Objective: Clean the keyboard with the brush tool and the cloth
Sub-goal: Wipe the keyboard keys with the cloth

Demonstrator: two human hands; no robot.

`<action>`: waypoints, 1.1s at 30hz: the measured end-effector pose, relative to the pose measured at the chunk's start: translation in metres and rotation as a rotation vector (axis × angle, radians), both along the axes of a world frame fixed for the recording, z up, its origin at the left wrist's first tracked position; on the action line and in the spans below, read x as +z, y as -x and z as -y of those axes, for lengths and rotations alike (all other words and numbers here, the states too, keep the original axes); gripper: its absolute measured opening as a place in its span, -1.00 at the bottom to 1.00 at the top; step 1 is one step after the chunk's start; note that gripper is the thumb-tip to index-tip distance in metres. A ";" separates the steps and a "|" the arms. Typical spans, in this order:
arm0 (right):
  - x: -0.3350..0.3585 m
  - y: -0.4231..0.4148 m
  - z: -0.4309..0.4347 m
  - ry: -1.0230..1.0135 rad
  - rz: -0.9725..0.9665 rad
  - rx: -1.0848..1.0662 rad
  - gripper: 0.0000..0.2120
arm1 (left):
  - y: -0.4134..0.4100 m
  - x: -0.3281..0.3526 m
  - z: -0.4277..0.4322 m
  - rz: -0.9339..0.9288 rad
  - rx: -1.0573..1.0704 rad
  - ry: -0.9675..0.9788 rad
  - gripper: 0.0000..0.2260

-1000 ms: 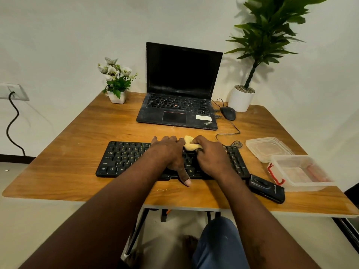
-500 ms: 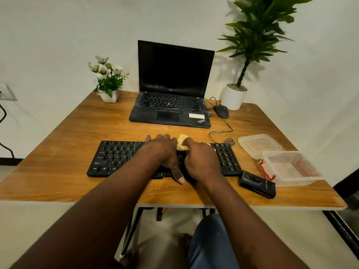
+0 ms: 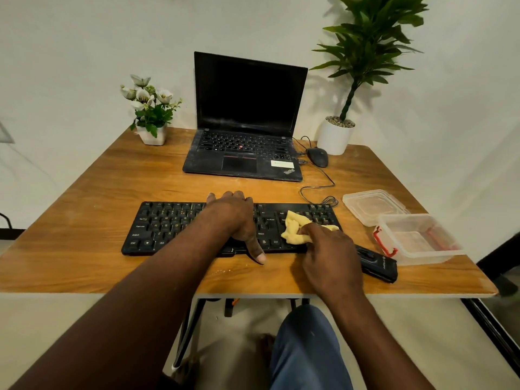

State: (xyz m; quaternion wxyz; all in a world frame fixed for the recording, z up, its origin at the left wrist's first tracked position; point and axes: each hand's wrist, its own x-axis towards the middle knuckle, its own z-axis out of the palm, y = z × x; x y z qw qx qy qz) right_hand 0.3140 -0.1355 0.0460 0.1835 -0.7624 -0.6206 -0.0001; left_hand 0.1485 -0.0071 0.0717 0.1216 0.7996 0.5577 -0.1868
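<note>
A black keyboard [image 3: 166,226] lies across the near half of the wooden table [image 3: 84,192]. My left hand [image 3: 233,218] rests flat on its middle, fingers over the far edge and thumb hanging past the near edge. My right hand [image 3: 323,249] grips a crumpled yellow cloth [image 3: 294,228] and presses it onto the keys at the keyboard's right part. A black brush tool [image 3: 378,263] lies on the table just right of my right hand, near the front edge.
An open black laptop [image 3: 247,122] stands behind the keyboard, with a wired mouse [image 3: 318,156] and its cable beside it. A clear plastic box [image 3: 416,239] and its lid [image 3: 371,205] sit at the right. A flower pot [image 3: 150,114] and a tall potted plant [image 3: 337,133] stand at the back.
My right hand has slid the yellow cloth from the keyboard's middle to its right part. The left hand stays pressed on the keyboard's middle. The view has shifted a little.
</note>
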 end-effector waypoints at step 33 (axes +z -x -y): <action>-0.048 0.022 0.040 -0.179 -0.114 0.161 -0.51 | 0.002 -0.003 0.000 0.007 -0.019 -0.011 0.33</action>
